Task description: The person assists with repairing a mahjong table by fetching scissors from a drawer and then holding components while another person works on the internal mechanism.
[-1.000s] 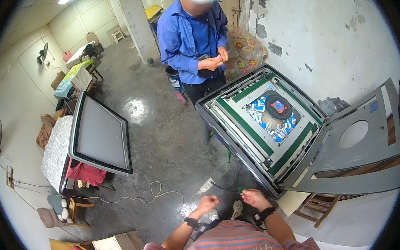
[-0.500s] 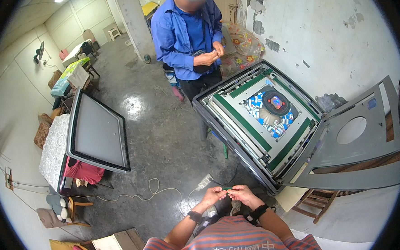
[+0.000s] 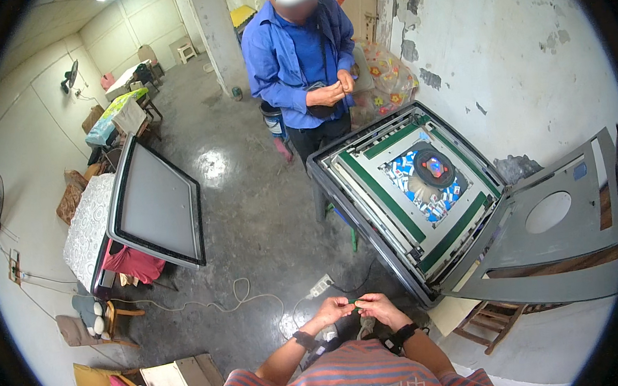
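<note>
My left hand (image 3: 335,310) and my right hand (image 3: 379,309) meet close in front of my body. Between their pinched fingertips is a small green strip (image 3: 354,302), too small to make out further. Ahead to the right stands an opened automatic mahjong table (image 3: 415,242), its inner works bare. Blue-and-white mahjong tiles (image 3: 400,166) lie in its middle well around a dark round control unit (image 3: 434,167). Neither hand touches the table.
Across the table's far left corner a person in a blue jacket (image 3: 268,52) stands, hands together. A grey slotted panel (image 3: 549,250) slopes off the table's right side. Left are a framed board (image 3: 159,201) and a lace-covered table (image 3: 87,222). A power strip (image 3: 320,286) and cable lie on the floor.
The whole view has shifted slightly, with the room sitting a little lower and further right. My fingers have moved slightly around the green strip, which stays between both hands.
</note>
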Available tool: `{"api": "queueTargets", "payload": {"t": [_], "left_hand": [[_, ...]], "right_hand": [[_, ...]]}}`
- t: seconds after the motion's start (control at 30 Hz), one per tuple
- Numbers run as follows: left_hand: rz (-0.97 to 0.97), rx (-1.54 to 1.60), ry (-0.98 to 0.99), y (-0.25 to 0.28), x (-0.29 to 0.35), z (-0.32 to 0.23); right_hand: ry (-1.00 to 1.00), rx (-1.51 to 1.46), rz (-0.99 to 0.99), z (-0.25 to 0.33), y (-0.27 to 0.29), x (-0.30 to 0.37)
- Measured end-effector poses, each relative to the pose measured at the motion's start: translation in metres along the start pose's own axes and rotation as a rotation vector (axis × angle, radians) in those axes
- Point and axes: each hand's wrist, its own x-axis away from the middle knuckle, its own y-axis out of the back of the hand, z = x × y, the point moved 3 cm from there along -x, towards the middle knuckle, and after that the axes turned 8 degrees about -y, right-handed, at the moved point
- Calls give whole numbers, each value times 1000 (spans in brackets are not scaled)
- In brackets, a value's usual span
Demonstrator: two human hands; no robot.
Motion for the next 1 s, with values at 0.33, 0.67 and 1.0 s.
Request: {"api": "queueTargets", "payload": {"t": [0.33, 0.67, 1.0], "left_hand": [[7, -13, 40, -6, 2, -8], [9, 19, -73, -3, 3, -1], [-136, -47, 1, -7, 20, -9]], "right_hand": [[8, -44, -21, -3, 4, -2], [53, -27, 37, -5, 1, 0], [77, -67, 170, -17, -5, 12]]}}
